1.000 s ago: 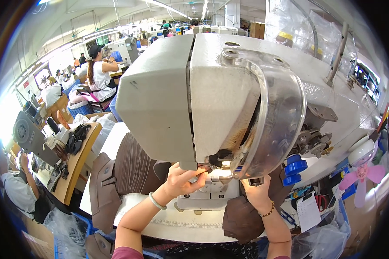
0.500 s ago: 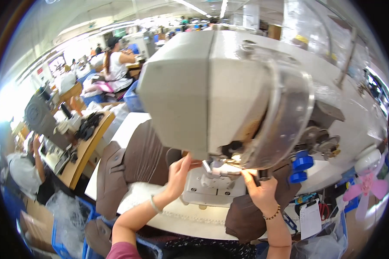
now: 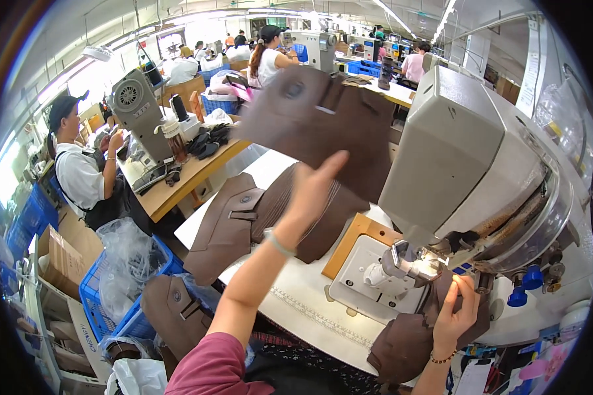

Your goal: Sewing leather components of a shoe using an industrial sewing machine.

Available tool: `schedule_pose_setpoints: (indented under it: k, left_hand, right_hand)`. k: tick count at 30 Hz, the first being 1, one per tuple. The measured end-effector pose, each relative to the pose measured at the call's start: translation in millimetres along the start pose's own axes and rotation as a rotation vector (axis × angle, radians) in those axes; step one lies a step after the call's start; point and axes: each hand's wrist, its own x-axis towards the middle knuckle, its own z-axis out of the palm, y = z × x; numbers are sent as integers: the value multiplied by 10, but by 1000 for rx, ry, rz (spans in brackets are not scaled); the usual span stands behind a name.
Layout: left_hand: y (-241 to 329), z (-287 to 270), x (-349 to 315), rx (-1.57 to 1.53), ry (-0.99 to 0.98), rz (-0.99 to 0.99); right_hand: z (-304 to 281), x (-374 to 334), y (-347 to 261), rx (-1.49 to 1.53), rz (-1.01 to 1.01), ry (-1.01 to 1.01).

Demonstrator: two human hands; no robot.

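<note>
My left hand (image 3: 311, 194), smeared by motion, is raised left of the sewing machine (image 3: 441, 151). It grips the lower edge of a brown leather panel (image 3: 329, 118), which hangs tilted in the air with a round mark and a slot on it. Under it, more brown leather panels (image 3: 277, 210) lie overlapped on the white table. My right hand (image 3: 458, 306) is held up beside the lit needle area (image 3: 428, 266), fingers curled and drawn together; what they pinch is hidden. Brown leather pieces (image 3: 402, 345) lie beneath and beside this hand.
A blue crate (image 3: 138, 316) with clear plastic bags stands at the lower left, a brown panel (image 3: 174, 306) beside it. A co-worker (image 3: 89, 164) sits at another machine on the left; others work farther back. A tan guide block (image 3: 362, 237) borders the machine bed.
My left hand has left the needle area and lifted a brown leather panel up to the left. My right hand remains by the needle. The view has turned left, bringing the co-worker fully in.
</note>
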Motion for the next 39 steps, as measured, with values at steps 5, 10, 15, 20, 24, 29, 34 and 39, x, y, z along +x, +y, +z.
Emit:
schedule_pose_setpoints:
  k: [5,10,15,20,24,29,34,39]
  left_hand:
    - [693,-1395,-301,-79,229,20]
    - [520,-3041,-737,249,204,-364]
    - [206,-3431,-1005,607,194,-617]
    - [210,-3350,-867,699,188,-613]
    - [214,-3053,-731,289,253,-617]
    - [257,-3145,-770,228,254,-513]
    - [497,-3030,-807,247,177,-347]
    - [894,-2805,-937,395,128,-275]
  right_hand:
    - [-61,25,-90,20,-49,-42]
    - [-123,58,-146,49,-76,-64]
    - [-62,82,-169,85,-125,-80]
    - [-59,44,-170,59,-88,-102]
    - [-72,30,-104,89,-98,-95]
    - [-69,8,-123,166,-92,-106]
    - [-153,-26,-214,108,-150,-149]
    - [-417,-144,-251,-38,-161,-115]
